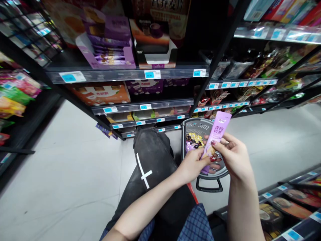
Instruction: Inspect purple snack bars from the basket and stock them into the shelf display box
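Observation:
Between my two hands, a purple milk tea stick packet (218,129) is held up at a slant, its printed front towards me. The fingers of my left hand (192,165) close on its lower end. Higher up, my right hand (232,152) pinches its edge with the thumb on the front. Directly below stands a grey shopping basket (184,134) on the floor, partly hidden by my hands. Inside it lie small yellow and black packets (195,139) and some purple ones.
A purple display box (129,55) of stick packets sits on the shelf ahead, beside a brown-and-orange box (152,40). Orange cartons (100,93) fill a lower shelf. My bent knee (152,144) is left of the basket. More shelving (286,197) runs along the lower right.

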A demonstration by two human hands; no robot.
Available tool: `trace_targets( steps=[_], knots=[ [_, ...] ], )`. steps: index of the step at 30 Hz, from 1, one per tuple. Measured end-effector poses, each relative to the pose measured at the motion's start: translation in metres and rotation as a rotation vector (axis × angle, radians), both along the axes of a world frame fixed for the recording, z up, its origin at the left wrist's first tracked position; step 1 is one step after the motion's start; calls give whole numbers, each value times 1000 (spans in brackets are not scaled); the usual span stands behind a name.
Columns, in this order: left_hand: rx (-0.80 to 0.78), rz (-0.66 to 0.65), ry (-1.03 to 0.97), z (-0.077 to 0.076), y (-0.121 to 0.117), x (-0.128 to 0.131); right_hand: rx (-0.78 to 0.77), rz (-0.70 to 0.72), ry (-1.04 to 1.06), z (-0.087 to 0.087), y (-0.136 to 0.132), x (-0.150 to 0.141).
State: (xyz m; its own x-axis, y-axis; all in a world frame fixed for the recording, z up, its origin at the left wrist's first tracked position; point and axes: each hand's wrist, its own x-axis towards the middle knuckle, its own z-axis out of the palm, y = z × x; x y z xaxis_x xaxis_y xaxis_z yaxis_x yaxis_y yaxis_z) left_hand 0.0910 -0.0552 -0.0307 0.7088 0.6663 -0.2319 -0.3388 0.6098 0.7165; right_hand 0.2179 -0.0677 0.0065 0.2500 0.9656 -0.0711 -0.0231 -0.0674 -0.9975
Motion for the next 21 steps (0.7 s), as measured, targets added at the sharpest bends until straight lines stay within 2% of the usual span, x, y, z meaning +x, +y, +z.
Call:
trace_targets(
  steps=[5,8,14,17,20,21],
  knots=[
    [-9,1,5,1,0,0,16,-32,22,0,-2,-2],
    [-37,-54,0,2,3,-4,12,-47,98,-5,1,-1],
    [4,-450,-96,4,15,-23,-46,-113,322,-32,20,6],
    [90,-530,-147,8,19,-29,-79,-48,381,-50,26,13],
    [134,-568,-95,11,20,-28,-76,70,462,-64,25,13],
    [131,-576,-65,10,19,-26,-83,59,498,-67,24,11]
  ],
)
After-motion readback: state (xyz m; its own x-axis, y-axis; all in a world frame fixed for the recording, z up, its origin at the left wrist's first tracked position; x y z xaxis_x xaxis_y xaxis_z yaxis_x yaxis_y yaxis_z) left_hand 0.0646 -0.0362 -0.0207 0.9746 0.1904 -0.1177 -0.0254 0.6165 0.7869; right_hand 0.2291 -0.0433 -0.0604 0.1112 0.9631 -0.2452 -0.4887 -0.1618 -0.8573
